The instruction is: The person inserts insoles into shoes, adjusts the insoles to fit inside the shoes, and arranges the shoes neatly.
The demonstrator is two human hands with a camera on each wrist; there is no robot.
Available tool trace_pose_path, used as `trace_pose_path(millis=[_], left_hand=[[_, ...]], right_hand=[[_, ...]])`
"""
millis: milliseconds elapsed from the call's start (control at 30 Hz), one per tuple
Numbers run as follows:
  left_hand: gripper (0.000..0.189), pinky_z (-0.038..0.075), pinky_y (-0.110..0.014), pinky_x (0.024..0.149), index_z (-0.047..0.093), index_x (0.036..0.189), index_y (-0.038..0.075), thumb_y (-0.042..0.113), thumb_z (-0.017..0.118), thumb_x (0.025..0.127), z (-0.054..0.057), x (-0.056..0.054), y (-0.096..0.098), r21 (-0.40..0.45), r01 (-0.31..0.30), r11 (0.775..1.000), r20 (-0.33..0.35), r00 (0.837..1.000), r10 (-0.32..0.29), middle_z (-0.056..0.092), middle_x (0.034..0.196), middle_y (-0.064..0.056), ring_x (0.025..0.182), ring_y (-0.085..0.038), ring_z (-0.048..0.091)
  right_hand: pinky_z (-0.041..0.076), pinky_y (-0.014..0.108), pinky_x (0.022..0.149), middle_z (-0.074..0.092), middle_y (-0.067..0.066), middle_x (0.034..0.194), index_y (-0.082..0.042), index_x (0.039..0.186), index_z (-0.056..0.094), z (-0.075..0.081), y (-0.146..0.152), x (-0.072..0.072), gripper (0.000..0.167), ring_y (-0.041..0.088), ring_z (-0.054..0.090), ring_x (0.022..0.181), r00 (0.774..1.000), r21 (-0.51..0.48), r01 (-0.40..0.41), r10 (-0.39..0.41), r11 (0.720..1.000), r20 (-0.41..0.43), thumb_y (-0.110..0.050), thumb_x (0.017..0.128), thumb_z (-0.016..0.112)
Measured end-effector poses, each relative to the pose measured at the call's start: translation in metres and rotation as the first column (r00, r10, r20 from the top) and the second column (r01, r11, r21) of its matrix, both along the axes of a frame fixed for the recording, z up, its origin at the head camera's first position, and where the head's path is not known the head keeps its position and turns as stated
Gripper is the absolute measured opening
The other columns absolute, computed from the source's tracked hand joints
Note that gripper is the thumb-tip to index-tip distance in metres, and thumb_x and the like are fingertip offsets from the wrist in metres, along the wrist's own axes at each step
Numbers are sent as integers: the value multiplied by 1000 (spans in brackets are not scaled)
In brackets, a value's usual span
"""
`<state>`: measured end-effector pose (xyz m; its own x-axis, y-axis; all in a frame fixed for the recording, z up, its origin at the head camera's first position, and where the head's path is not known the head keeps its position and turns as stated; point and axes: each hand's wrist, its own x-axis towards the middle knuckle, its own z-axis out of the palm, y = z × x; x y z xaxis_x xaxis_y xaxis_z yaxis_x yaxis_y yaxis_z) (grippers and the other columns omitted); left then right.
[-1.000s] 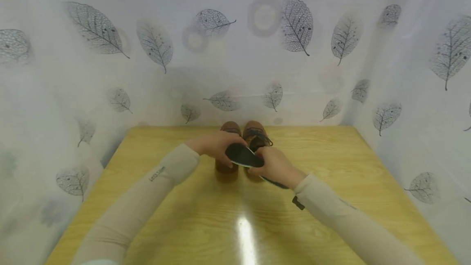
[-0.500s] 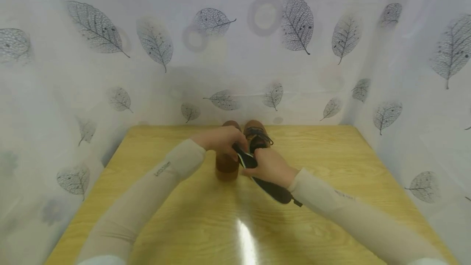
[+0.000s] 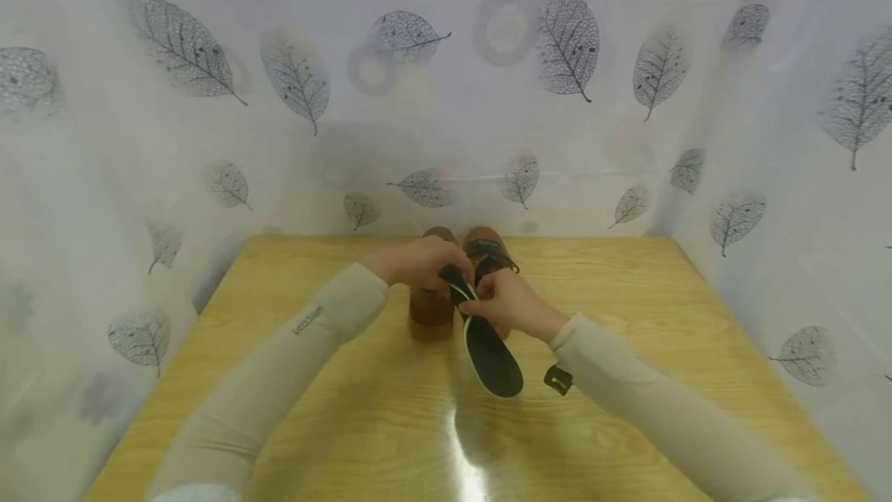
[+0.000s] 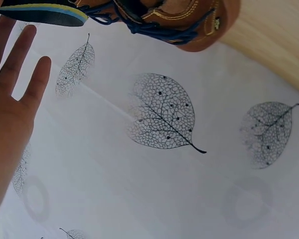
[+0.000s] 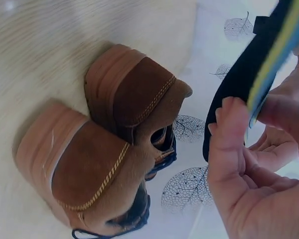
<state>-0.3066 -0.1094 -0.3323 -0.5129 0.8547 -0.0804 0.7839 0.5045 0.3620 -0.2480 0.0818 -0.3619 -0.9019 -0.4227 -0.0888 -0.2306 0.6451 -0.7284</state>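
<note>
My right hand (image 3: 512, 304) pinches a thin black insole (image 3: 493, 359) between thumb and fingers, near its middle. A blue and yellow layered edge shows on the insole (image 5: 269, 64) in the right wrist view. Whether a second insole overlaps it, I cannot tell. At its far end my left hand (image 3: 425, 262) grips it, with several outer fingers (image 4: 37, 84) stretched out straight. Below both hands a pair of brown shoes stands side by side, toes to the back: the left shoe (image 5: 92, 169) is partly covered by my left hand, the right shoe (image 5: 139, 89) by my right.
The wooden table (image 3: 334, 424) carries the shoes near its back edge. A white leaf-printed curtain (image 3: 446, 122) rises directly behind and along both sides. A small dark clip-like piece (image 3: 558, 379) hangs at my right cuff. Dark blue laces (image 4: 159, 30) lie over a shoe.
The insole has swung from lying crosswise to pointing toward me, its near end now below my right hand. My right hand has shifted its grip along it; the shoes stay put.
</note>
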Motion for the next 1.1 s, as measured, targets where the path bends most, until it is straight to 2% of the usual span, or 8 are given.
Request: trace_pose_path(millis=[167, 333, 433, 533, 700, 800, 933, 1100], left_hand=[[47, 44, -36, 99, 65, 118, 13, 5, 81, 74, -4, -3, -5, -22, -22, 1000, -22, 1000, 22, 64, 120, 0, 114, -21, 58], [48, 44, -42, 99, 63, 122, 11, -2, 74, 78, -9, -9, -14, -21, -145, 989, -96, 985, 142, 64, 120, -8, 111, -27, 58], [30, 49, -41, 90, 67, 108, 7, -3, 69, 80, -16, -15, -20, -10, -224, 974, -201, 955, 218, 67, 106, -10, 98, -27, 62], [11, 50, -38, 79, 66, 90, 7, 6, 73, 81, -28, -24, -23, -16, -289, 957, -296, 916, 272, 66, 91, -7, 85, -25, 61], [25, 48, -37, 76, 60, 79, 11, 21, 82, 72, -56, -37, -23, -46, -350, 935, -400, 865, 304, 61, 81, -1, 80, -23, 57], [29, 48, -39, 76, 58, 80, 12, 24, 83, 72, -69, -41, -22, -47, -369, 928, -432, 845, 315, 60, 83, -1, 81, -23, 57], [22, 50, -39, 72, 59, 80, 11, 19, 79, 76, -80, -44, -21, -13, -383, 924, -425, 839, 341, 61, 85, -3, 79, -24, 59], [11, 49, -37, 68, 59, 74, 10, 10, 70, 79, -80, -46, -20, 21, -387, 922, -403, 841, 362, 60, 80, -3, 74, -24, 58]], right_hand=[[39, 22, 43, 48, -4, 52, -5, 70, 61, -3, -7, -4, 20, 8, 46, 42, 995, -93, 67, -60, 993, 77, -16, 83, 71], [41, 23, 42, 47, -3, 51, -7, 67, 59, -3, -11, -5, 20, 9, 47, 42, 986, -155, 115, -94, 981, 138, -14, 82, 69], [40, 23, 42, 46, -3, 50, -7, 66, 58, -2, -10, -4, 19, 9, 46, 42, 983, -187, 129, -102, 974, 150, -12, 81, 68], [38, 22, 42, 45, -2, 50, -6, 65, 57, 1, -7, -1, 18, 8, 42, 42, 983, -215, 134, -103, 967, 151, -10, 80, 66], [35, 21, 42, 43, -4, 51, -7, 63, 57, 6, -5, 1, 19, 7, 39, 43, 987, -223, 109, -78, 969, 143, -10, 79, 65], [34, 22, 42, 42, -5, 51, -9, 62, 57, 7, -9, 1, 20, 7, 39, 43, 988, -186, 77, -50, 980, 146, -13, 80, 65], [34, 21, 40, 44, -6, 51, -11, 61, 56, 8, -16, 0, 22, 7, 41, 42, 988, -110, 55, -38, 992, 148, -16, 80, 66], [38, 21, 41, 48, -5, 50, -12, 58, 55, 10, -24, -4, 26, 8, 46, 43, 991, -39, 56, -51, 998, 122, -19, 80, 67]])
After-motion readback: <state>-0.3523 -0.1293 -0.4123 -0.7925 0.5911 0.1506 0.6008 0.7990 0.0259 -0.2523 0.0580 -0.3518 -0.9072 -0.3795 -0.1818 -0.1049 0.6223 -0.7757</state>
